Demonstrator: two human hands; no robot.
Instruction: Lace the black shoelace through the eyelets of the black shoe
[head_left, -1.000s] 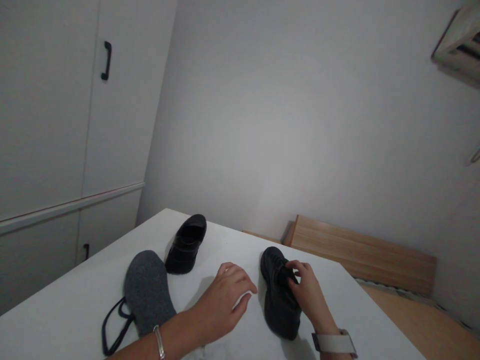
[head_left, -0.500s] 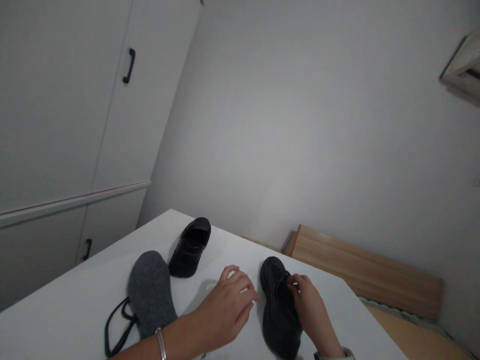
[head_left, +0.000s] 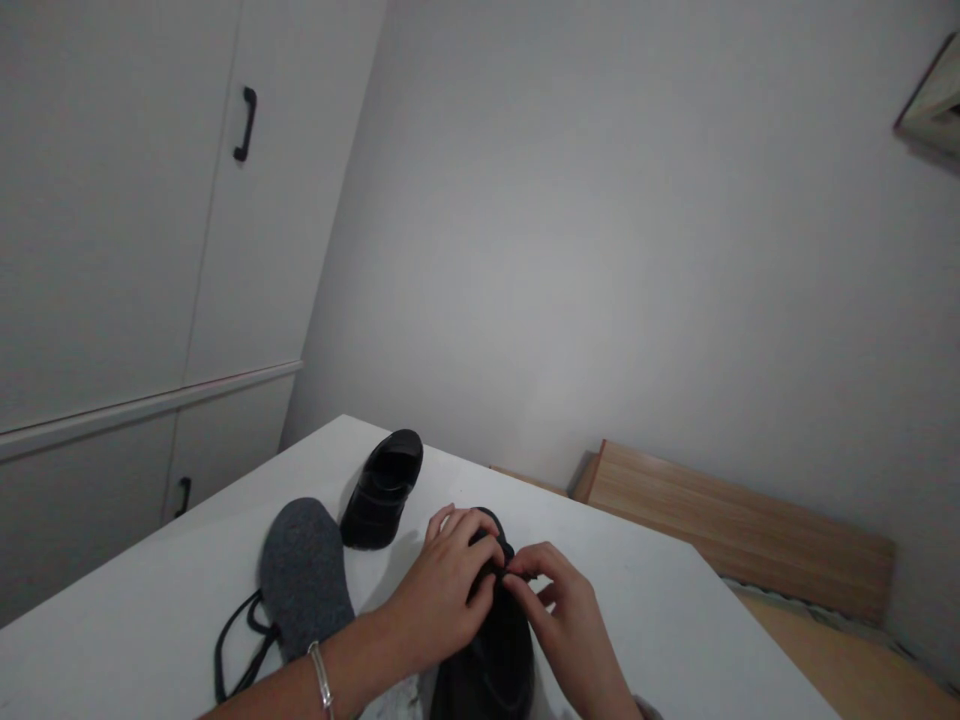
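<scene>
A black shoe lies on the white table, toe pointing away from me. My left hand rests over its left side with fingers curled on the upper. From the right, my right hand pinches something small at the top of the shoe, likely its lace. A second black shoe stands farther back on the left, apart from both hands. Left of my forearm a grey insole lies flat, with a black lace at its near end.
White cabinet doors with black handles stand at the left. A bare wall rises behind the table. A wooden board leans low against the wall at the right, beyond the table's far edge.
The shoe has been drawn left and toward me. My left hand went from hovering beside it to gripping it. My right hand shifted left with the shoe, still pinching at its top.
</scene>
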